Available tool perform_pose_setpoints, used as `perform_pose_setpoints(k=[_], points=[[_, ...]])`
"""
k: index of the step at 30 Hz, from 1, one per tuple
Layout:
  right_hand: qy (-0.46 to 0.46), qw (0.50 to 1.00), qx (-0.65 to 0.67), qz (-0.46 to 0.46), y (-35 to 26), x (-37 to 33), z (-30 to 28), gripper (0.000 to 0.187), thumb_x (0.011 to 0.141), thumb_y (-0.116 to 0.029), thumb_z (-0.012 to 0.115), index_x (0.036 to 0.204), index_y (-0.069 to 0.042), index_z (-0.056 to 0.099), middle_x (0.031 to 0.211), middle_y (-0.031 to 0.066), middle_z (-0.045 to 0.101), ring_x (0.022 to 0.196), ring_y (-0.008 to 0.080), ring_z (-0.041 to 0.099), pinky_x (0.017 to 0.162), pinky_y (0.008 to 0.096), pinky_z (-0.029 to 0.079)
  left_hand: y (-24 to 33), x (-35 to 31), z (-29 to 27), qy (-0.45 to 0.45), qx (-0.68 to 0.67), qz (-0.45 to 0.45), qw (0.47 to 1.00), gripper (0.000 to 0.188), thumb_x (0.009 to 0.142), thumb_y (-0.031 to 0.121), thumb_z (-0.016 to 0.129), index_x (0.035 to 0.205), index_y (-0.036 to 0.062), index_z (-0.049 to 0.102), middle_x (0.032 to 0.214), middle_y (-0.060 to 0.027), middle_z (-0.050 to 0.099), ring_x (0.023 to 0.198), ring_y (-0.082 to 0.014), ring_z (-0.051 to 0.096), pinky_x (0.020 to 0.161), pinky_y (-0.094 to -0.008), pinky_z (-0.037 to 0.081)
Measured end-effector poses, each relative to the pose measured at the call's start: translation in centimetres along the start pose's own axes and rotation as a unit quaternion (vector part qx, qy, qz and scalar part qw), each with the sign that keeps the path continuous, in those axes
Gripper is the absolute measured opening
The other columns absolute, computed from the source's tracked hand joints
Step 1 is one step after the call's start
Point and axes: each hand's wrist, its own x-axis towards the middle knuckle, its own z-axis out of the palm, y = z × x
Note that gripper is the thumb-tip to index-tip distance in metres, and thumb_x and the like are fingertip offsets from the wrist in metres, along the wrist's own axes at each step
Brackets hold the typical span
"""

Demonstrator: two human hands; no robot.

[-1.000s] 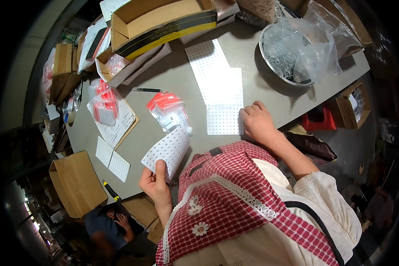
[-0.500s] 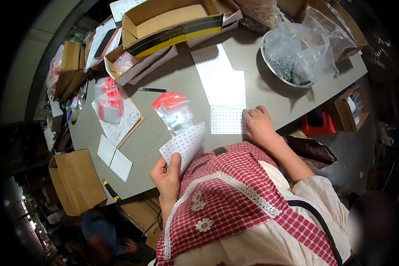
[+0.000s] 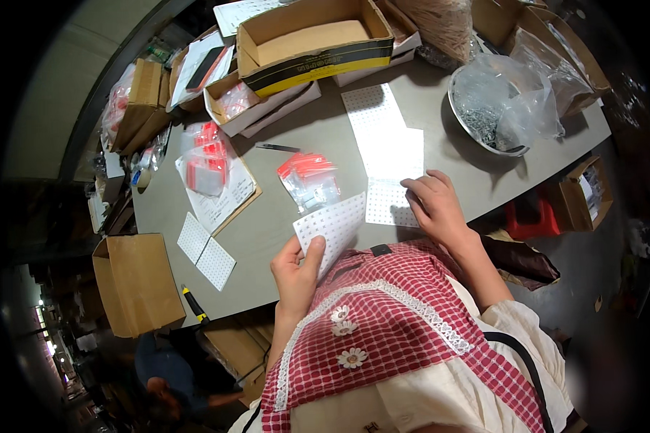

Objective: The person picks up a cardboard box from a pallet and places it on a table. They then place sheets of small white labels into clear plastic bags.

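Observation:
My left hand (image 3: pixel 295 273) is closed on a white patterned sheet (image 3: pixel 332 227), thumb on top, tilted up over the table's near edge. My right hand (image 3: pixel 440 211) rests at the right edge of another white patterned sheet (image 3: pixel 388 203), its fingers bent and apart with nothing visible between them. Above that sheet, more white sheets (image 3: pixel 374 108) lie overlapping in a column, partly washed out by glare. Just beyond the held sheet is a fanned pile of small clear zip bags (image 3: pixel 310 177) with red tops.
A metal bowl (image 3: pixel 464 124) holds small metal pieces and a plastic bag. Left are a black pen (image 3: pixel 277 147), a clipboard (image 3: pixel 231 195) with red-topped bags, two small patterned cards (image 3: pixel 215 264), and a yellow-black cutter (image 3: pixel 193 303). Cardboard boxes (image 3: pixel 318 71) line the back. Someone stands lower left.
My right hand has lifted and turned slightly, its fingers reaching further over the sheet's corner. My left hand still holds its sheet. The whole view has shifted a little.

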Motion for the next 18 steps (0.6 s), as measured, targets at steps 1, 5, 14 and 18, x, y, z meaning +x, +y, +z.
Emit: perform_pose_setpoints(k=[1, 5, 14, 18], points=[[0.038, 0.998, 0.047, -0.016, -1.2, 0.7, -0.6, 0.024, 0.088, -0.01, 0.064, 0.111, -0.005, 0.067, 0.094, 0.0147, 0.069, 0.096, 0.0351, 0.063, 0.104, 0.046, 0.041, 0.1, 0.2, 0.1, -0.011, -0.019, -0.008, 1.0, 0.029, 0.098, 0.013, 0.065, 0.117, -0.0083, 0.066, 0.103, -0.01, 0.071, 0.09, -0.011, 0.064, 0.079, -0.0264, 0.051], [-0.016, 0.949, 0.309, 0.056, -4.4, 3.2, -1.5, 0.029, 0.087, -0.013, 0.068, 0.114, -0.001, 0.065, 0.108, 0.0095, 0.066, 0.101, 0.0222, 0.063, 0.096, 0.0354, 0.047, 1.0, 0.3, 0.4, -0.047, -0.062, -0.035, 0.996, 0.03, 0.098, 0.011, 0.063, 0.118, -0.0106, 0.064, 0.106, -0.0137, 0.071, 0.093, -0.0132, 0.066, 0.081, -0.0276, 0.053], [-0.185, 0.755, 0.601, 0.188, -4.6, 4.2, -1.1, 0.027, 0.08, -0.012, 0.07, 0.103, 0.001, 0.065, 0.091, 0.006, 0.066, 0.082, 0.0125, 0.064, 0.078, 0.0271, 0.053, 1.0, 0.3, -0.8, -0.054, -0.133, -0.067, 0.987, 0.033, 0.097, 0.009, 0.062, 0.123, -0.0109, 0.06, 0.113, -0.0191, 0.069, 0.098, -0.0193, 0.069, 0.086, -0.0312, 0.055], [-0.191, 0.758, 0.585, 0.216, -4.7, 4.4, -1.0, 0.026, 0.078, -0.017, 0.069, 0.097, 0.0, 0.065, 0.083, 0.0061, 0.067, 0.078, 0.0138, 0.065, 0.075, 0.0273, 0.052, 0.9, 0.4, -0.8, -0.062, -0.147, -0.073, 0.984, 0.033, 0.097, 0.009, 0.062, 0.124, -0.0109, 0.059, 0.113, -0.0195, 0.069, 0.098, -0.0194, 0.069, 0.086, -0.0313, 0.055]])
